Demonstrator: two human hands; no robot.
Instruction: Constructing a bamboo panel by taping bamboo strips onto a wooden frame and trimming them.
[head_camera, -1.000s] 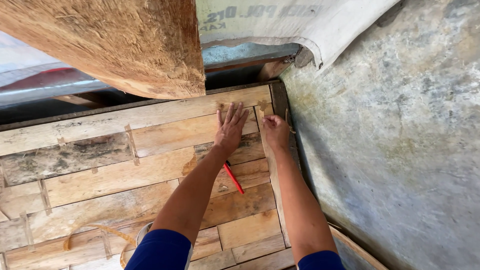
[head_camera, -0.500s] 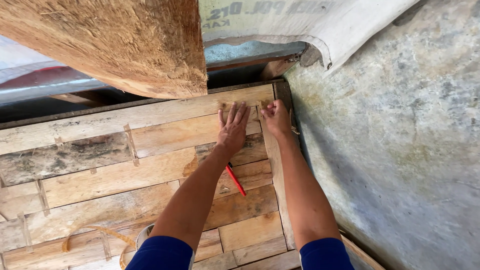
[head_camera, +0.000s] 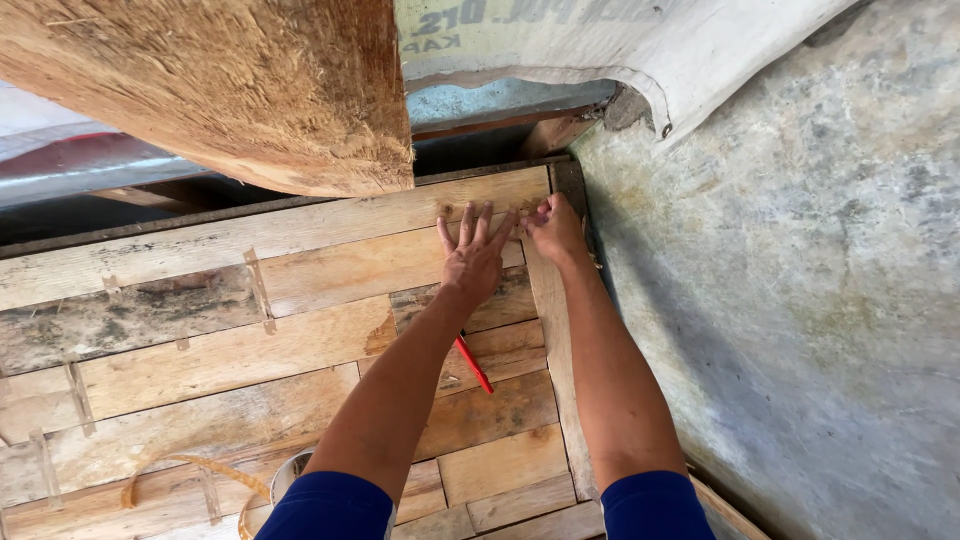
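Note:
My left hand (head_camera: 473, 255) lies flat with fingers spread on a wooden plank panel (head_camera: 250, 330), near its top right corner. My right hand (head_camera: 552, 228) is beside it, fingers curled against the upright strip (head_camera: 556, 330) at the panel's right edge; whether it pinches something small is hidden. A red pencil-like stick (head_camera: 474, 364) lies on the planks under my left forearm.
A thick rough beam (head_camera: 250, 90) hangs over the panel's upper left. A grey plastered wall (head_camera: 800, 300) borders the panel on the right. A pale tarpaulin (head_camera: 650, 40) drapes above. A tan strap (head_camera: 180, 470) and a white round rim (head_camera: 285, 470) sit at the bottom left.
Both hands have slid slightly up toward the panel's top right corner. The view has shifted a little with them.

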